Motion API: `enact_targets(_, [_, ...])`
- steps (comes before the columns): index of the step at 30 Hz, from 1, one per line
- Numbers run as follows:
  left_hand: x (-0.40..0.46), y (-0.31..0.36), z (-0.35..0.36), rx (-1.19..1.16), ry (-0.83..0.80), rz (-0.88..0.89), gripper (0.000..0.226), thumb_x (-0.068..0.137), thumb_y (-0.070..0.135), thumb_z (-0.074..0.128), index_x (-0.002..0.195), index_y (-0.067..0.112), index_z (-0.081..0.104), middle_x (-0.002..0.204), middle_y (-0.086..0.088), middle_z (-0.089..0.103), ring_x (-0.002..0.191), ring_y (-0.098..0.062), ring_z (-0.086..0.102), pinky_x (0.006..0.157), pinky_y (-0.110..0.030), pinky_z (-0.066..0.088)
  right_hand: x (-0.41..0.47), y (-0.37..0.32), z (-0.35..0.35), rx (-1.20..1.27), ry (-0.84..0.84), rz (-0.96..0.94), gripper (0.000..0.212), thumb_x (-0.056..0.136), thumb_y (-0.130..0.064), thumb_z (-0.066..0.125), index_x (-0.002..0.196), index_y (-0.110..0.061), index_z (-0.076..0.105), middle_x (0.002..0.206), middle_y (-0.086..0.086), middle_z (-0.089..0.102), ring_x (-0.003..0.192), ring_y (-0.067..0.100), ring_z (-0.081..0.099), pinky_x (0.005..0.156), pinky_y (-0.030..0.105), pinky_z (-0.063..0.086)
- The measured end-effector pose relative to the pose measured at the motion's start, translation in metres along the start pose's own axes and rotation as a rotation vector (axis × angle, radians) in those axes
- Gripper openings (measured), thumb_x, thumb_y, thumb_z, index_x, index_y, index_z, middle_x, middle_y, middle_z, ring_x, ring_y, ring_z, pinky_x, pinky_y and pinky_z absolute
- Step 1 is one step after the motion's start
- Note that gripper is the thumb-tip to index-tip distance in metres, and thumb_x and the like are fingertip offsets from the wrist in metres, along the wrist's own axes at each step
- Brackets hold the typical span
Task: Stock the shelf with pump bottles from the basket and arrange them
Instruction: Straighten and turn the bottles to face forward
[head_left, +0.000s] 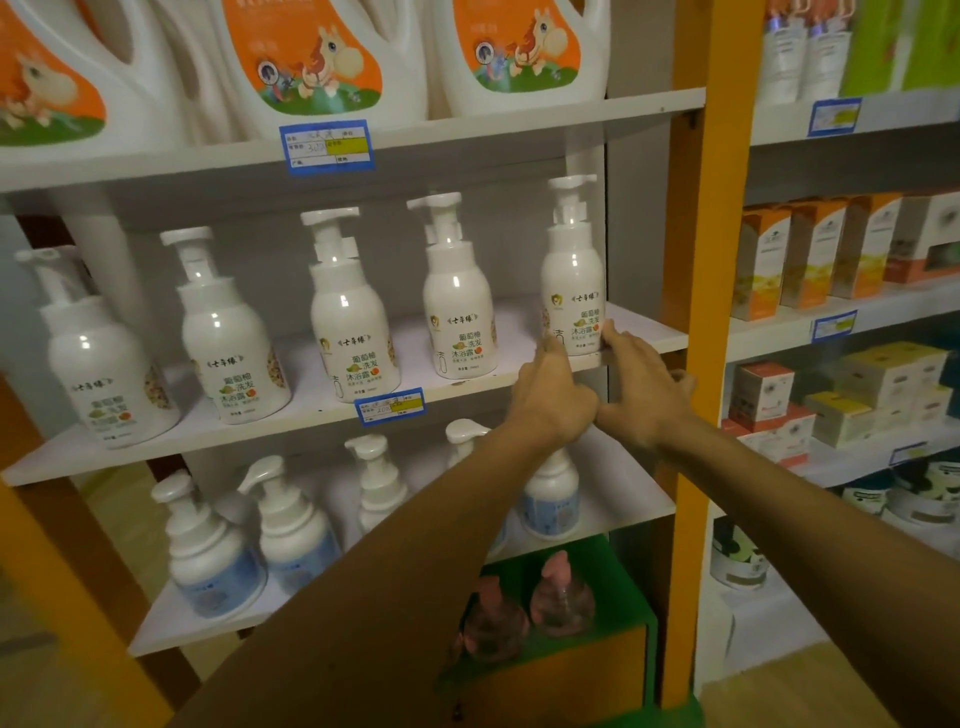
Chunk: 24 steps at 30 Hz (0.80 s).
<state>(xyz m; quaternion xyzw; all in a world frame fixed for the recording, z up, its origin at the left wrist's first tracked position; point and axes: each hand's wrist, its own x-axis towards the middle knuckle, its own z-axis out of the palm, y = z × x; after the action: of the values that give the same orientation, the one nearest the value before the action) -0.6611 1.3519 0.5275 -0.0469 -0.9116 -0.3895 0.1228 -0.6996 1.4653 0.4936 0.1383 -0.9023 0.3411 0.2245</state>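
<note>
The white middle shelf board (639, 327) carries five white plastic pump bottles across mid-frame. The rightmost bottle (571, 291) stands right of centre, at the board's front edge. The left hand (553, 400) and right hand (644, 395) touch its base with fingers spread. Best nudge it low and level with its neighbours, label forward, to avoid tipping.

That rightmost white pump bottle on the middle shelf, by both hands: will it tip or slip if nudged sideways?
The rightmost pump bottle is tall with a narrow neck, so a high push would probably tip it. Its glossy surface looks slippery. The left hand and right hand touch it low, which should slide it rather than topple it.
</note>
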Motion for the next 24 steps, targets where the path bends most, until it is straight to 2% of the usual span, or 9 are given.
enact_targets(2, [-0.008,0.003,-0.004,-0.065,0.045,0.046,0.061,0.082,0.001,0.051,0.138,0.018,0.034,0.112,-0.015,0.060,0.096,-0.036,0.063,0.060,-0.034,0.058,-0.007,-0.005,0.001,0.081,0.048,-0.015,0.072,0.077,-0.033,0.068,0.137,-0.033,0.028,0.136,-0.003,0.046,0.129,0.021,0.041,0.104,0.046,0.027])
enact_targets(5, [-0.042,-0.005,-0.013,-0.163,0.265,0.226,0.047,0.088,0.003,0.049,0.134,0.014,0.047,0.122,-0.008,0.063,0.099,-0.018,0.062,0.086,-0.027,0.054,-0.047,-0.016,0.021,0.188,0.322,0.031,0.061,0.085,-0.019,0.063,0.138,-0.024,0.034,0.136,0.004,0.051,0.125,0.023,0.048,0.106,0.047,0.035])
enact_targets(7, [-0.069,-0.031,-0.018,-0.172,0.366,0.287,0.035,0.093,0.013,0.045,0.125,0.007,0.057,0.117,-0.010,0.067,0.092,-0.014,0.062,0.086,-0.025,0.051,-0.085,-0.026,0.050,0.230,0.362,0.018,0.052,0.087,-0.013,0.061,0.135,-0.013,0.040,0.132,0.011,0.053,0.120,0.026,0.051,0.103,0.045,0.041])
enact_targets(10, [-0.101,-0.088,-0.031,-0.155,0.393,0.225,0.038,0.094,0.027,0.039,0.112,0.005,0.064,0.103,-0.014,0.070,0.091,-0.020,0.065,0.082,-0.022,0.050,-0.126,-0.048,0.103,0.304,0.135,-0.071,0.042,0.089,-0.013,0.060,0.129,-0.010,0.047,0.126,0.011,0.057,0.113,0.019,0.054,0.094,0.035,0.045])
enact_targets(13, [-0.126,-0.139,-0.056,-0.108,0.480,0.168,0.030,0.088,0.013,0.047,0.108,-0.001,0.065,0.100,-0.016,0.071,0.091,-0.022,0.067,0.081,-0.008,0.047,-0.137,-0.081,0.148,0.332,-0.011,-0.110,0.044,0.088,-0.009,0.061,0.130,-0.008,0.047,0.129,0.012,0.056,0.117,0.024,0.054,0.095,0.032,0.043])
enact_targets(16, [-0.142,-0.179,-0.086,-0.140,0.556,0.064,0.030,0.087,0.009,0.046,0.112,0.004,0.062,0.108,-0.012,0.068,0.098,-0.019,0.064,0.088,-0.028,0.054,-0.141,-0.126,0.179,0.405,-0.086,-0.162,0.045,0.089,-0.007,0.059,0.132,-0.008,0.045,0.129,0.012,0.056,0.117,0.021,0.053,0.099,0.030,0.045])
enact_targets(19, [-0.157,-0.213,-0.116,-0.201,0.644,-0.044,0.026,0.091,0.003,0.047,0.113,0.008,0.061,0.107,-0.004,0.066,0.099,-0.016,0.063,0.085,-0.040,0.057,-0.147,-0.171,0.199,0.483,-0.167,-0.182,0.046,0.089,-0.005,0.057,0.133,-0.012,0.044,0.129,0.004,0.055,0.113,0.006,0.047,0.091,0.001,0.034])
enact_targets(22, [-0.173,-0.248,-0.139,-0.219,0.707,-0.117,0.024,0.092,0.004,0.047,0.110,0.012,0.060,0.107,-0.005,0.065,0.097,-0.022,0.064,0.084,-0.044,0.057,-0.154,-0.206,0.223,0.520,-0.250,-0.177,0.044,0.090,-0.006,0.056,0.132,-0.013,0.046,0.131,0.003,0.055,0.115,0.009,0.049,0.098,0.017,0.040])
enact_targets(24, [-0.182,-0.269,-0.151,-0.212,0.722,-0.170,0.024,0.092,0.004,0.047,0.110,0.011,0.060,0.106,-0.006,0.065,0.095,-0.022,0.063,0.083,-0.037,0.057,-0.161,-0.225,0.238,0.533,-0.307,-0.133,0.046,0.090,-0.004,0.054,0.134,-0.013,0.044,0.135,0.004,0.052,0.122,0.015,0.048,0.099,0.021,0.037])
